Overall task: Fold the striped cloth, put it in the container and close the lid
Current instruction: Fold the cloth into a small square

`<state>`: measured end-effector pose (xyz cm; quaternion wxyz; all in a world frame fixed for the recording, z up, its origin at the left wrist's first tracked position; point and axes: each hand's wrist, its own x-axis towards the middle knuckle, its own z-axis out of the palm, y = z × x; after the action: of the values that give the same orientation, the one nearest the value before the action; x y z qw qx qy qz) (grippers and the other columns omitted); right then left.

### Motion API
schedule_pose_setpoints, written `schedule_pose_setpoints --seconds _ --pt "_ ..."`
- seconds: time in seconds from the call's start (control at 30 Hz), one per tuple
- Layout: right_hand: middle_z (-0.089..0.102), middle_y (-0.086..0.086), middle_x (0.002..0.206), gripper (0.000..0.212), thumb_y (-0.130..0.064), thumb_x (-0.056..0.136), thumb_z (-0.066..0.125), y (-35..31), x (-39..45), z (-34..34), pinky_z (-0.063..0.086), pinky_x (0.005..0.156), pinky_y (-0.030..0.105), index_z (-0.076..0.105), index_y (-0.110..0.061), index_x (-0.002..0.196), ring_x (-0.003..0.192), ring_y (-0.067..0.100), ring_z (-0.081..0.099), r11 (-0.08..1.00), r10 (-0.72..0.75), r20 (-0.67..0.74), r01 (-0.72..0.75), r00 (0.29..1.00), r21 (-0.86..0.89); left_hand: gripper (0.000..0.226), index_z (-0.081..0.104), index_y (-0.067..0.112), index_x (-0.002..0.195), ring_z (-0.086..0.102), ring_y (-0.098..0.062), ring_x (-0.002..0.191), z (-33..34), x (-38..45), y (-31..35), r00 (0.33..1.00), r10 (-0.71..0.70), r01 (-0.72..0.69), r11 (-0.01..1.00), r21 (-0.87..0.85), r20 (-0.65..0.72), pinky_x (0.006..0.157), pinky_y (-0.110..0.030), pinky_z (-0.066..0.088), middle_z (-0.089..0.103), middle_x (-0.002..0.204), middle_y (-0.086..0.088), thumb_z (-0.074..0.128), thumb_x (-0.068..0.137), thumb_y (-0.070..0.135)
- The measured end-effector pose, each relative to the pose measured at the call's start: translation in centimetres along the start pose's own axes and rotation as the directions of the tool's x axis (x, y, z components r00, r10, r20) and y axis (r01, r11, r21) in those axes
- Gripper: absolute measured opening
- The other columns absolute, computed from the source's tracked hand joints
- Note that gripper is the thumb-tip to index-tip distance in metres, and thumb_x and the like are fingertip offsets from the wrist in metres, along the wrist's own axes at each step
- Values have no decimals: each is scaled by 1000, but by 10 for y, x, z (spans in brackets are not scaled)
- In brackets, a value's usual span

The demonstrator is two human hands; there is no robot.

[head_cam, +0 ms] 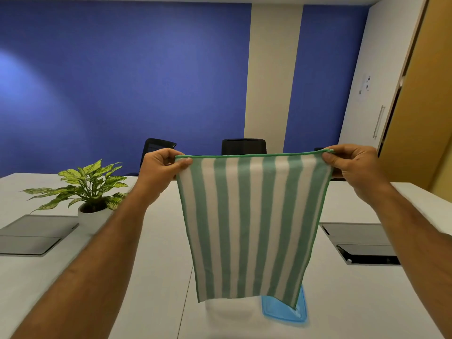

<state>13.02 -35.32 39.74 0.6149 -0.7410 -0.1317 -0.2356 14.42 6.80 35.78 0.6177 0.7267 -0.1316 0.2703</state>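
Observation:
The green-and-white striped cloth point(249, 223) hangs unfolded in the air above the table, stretched flat between both hands. My left hand point(160, 171) pinches its top left corner and my right hand point(354, 167) pinches its top right corner. Below the cloth's lower right edge a blue lid point(288, 313) lies flat on the white table, partly hidden by the cloth. Beside it, to the left, a pale clear container point(232, 311) is faintly visible, its upper part hidden by the cloth.
A potted plant point(90, 189) stands at the left on the white table point(151, 265). Grey floor-box panels sit in the table at left point(36, 236) and right point(362, 243). Two black chairs point(243, 146) stand behind the far edge.

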Motion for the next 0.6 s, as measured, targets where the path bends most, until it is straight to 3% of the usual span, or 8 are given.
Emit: schedule_pose_setpoints --seconds 0.1,0.27,0.4,0.5,0.6 --pt "72 6 87 6 -13 87 68 1 0 0 63 62 32 73 -16 89 73 23 71 1000 12 -5 -12 1000 -12 7 75 15 89 71 -19 77 2 -3 -3 994 -102 99 988 -121 -26 67 -37 62 76 80 1 77 83 18" --pt "73 5 87 5 -15 85 71 8 7 1 64 64 36 74 -20 86 76 25 72 998 51 -87 -54 995 -42 10 74 14 98 69 -21 80 10 -5 0 976 -198 174 962 -212 -95 56 -28 58 74 89 -3 71 90 18" --pt "73 7 87 4 -19 82 74 15 14 8 62 69 44 73 -23 80 79 30 73 990 91 -216 -112 972 -89 4 74 21 88 67 -22 81 26 -2 4 953 -209 197 977 -77 -219 53 -31 58 71 85 1 70 89 22" --pt "72 5 82 4 -24 79 74 15 16 18 63 65 45 70 -23 76 75 28 73 984 100 -317 -141 943 -110 13 72 16 91 67 -21 83 44 -1 11 944 -160 194 977 93 -289 68 -45 63 69 84 1 68 87 27" --pt "72 5 78 8 -25 75 74 9 14 33 62 57 36 69 -22 69 74 29 73 985 123 -334 -156 935 -74 16 67 14 89 62 -11 74 65 -1 23 933 -147 200 971 133 -327 74 -50 62 64 80 6 67 87 30"
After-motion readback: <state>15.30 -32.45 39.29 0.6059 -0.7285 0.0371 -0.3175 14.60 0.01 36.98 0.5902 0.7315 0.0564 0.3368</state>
